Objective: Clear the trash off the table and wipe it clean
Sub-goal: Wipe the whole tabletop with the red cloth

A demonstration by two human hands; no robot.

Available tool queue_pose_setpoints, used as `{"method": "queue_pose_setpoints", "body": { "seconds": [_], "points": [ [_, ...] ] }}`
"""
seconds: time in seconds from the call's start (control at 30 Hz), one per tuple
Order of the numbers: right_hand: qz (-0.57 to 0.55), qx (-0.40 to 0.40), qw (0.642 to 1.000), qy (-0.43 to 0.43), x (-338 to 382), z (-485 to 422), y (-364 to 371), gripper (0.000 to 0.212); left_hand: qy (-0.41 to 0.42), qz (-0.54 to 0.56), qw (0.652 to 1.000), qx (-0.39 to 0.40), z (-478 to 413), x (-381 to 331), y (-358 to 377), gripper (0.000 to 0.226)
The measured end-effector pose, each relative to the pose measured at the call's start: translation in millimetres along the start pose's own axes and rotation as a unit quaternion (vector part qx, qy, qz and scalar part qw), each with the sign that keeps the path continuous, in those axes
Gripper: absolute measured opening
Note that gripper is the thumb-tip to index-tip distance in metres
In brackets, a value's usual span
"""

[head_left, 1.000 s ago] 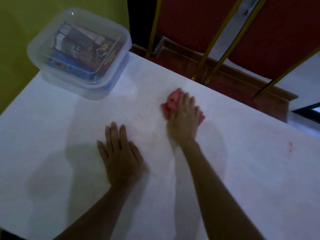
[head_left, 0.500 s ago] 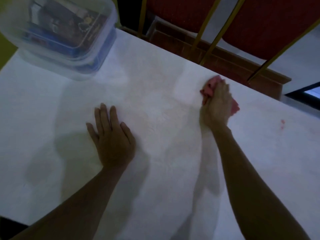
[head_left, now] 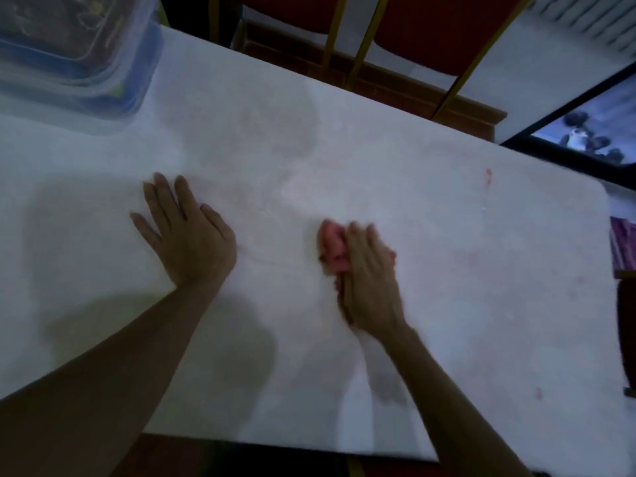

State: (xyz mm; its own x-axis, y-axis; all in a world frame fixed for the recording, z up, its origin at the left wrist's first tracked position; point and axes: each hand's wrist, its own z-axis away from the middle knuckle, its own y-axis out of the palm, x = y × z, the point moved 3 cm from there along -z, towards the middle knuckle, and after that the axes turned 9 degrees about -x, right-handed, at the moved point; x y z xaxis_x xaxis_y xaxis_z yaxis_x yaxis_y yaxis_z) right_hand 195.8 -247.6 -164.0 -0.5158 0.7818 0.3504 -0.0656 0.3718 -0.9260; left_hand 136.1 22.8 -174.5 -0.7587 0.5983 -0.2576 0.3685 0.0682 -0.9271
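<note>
My right hand (head_left: 370, 280) holds a bunched pink cloth (head_left: 331, 247) down on the white table (head_left: 447, 304), right of the middle. The fingers lie curled over the cloth, which sticks out on the thumb side. My left hand (head_left: 187, 235) rests flat on the table to the left, fingers spread, holding nothing. A small red stain (head_left: 488, 176) marks the table near the far right edge. Another red stain (head_left: 538, 393) lies at the near right. Faint pinkish smears show right of the cloth.
A clear plastic lidded box (head_left: 79, 63) with packets inside stands at the table's far left corner. Red chairs with gold frames (head_left: 430, 32) stand behind the far edge. A purple striped object (head_left: 623, 249) lies just beyond the right edge.
My right hand has dragged the pink cloth from near the far edge back toward me, to the table's middle. My left hand stays flat in place. The view has shifted right.
</note>
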Motion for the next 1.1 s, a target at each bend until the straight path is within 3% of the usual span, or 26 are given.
{"method": "queue_pose_setpoints", "body": {
  "seconds": [0.07, 0.13, 0.2, 0.33, 0.43, 0.5, 0.57, 0.7, 0.83, 0.9, 1.0, 1.1],
  "points": [
    [0.038, -0.022, 0.991, 0.126, -23, -14, -10, 0.065, 0.002, 0.011, 1.000, 0.011, 1, 2, -1, 0.055],
    [0.056, -0.029, 0.984, 0.167, -1, -12, -6, 0.074, 0.004, 0.020, 0.999, 0.032, 0, 3, -2, 0.057],
    [0.049, -0.018, 0.992, 0.111, 46, 8, 6, 0.083, 0.012, 0.039, 0.997, 0.073, -2, 5, -6, 0.057],
    [0.000, 0.063, 0.998, 0.015, 147, 67, 30, 0.079, 0.103, 0.051, 0.975, 0.188, 17, 14, -19, 0.057],
    [-0.007, 0.107, 0.992, -0.062, 180, 100, 32, 0.077, 0.155, 0.068, 0.961, 0.219, 57, 33, -39, 0.056],
    [0.022, 0.118, 0.985, -0.122, 169, 111, 25, 0.080, 0.169, 0.072, 0.954, 0.239, 79, 48, -51, 0.057],
    [0.053, 0.095, 0.986, -0.125, 132, 111, 12, 0.080, 0.194, 0.060, 0.945, 0.256, 98, 60, -57, 0.058],
    [0.117, 0.034, 0.991, 0.051, 13, 89, -27, 0.080, 0.246, 0.035, 0.930, 0.272, 129, 68, -63, 0.065],
    [0.126, 0.009, 0.979, 0.161, -37, 74, -46, 0.074, 0.205, 0.032, 0.939, 0.273, 135, 59, -63, 0.066],
    [0.069, 0.005, 0.988, 0.136, -13, 84, -36, 0.074, 0.187, 0.029, 0.945, 0.265, 146, 40, -63, 0.064],
    [0.002, 0.096, 0.995, 0.019, 35, 116, -23, 0.073, 0.201, 0.040, 0.940, 0.272, 174, 0, -61, 0.065],
    [0.032, 0.106, 0.991, -0.078, 20, 126, -35, 0.074, 0.234, 0.033, 0.934, 0.269, 201, -41, -56, 0.073]
  ]
}}
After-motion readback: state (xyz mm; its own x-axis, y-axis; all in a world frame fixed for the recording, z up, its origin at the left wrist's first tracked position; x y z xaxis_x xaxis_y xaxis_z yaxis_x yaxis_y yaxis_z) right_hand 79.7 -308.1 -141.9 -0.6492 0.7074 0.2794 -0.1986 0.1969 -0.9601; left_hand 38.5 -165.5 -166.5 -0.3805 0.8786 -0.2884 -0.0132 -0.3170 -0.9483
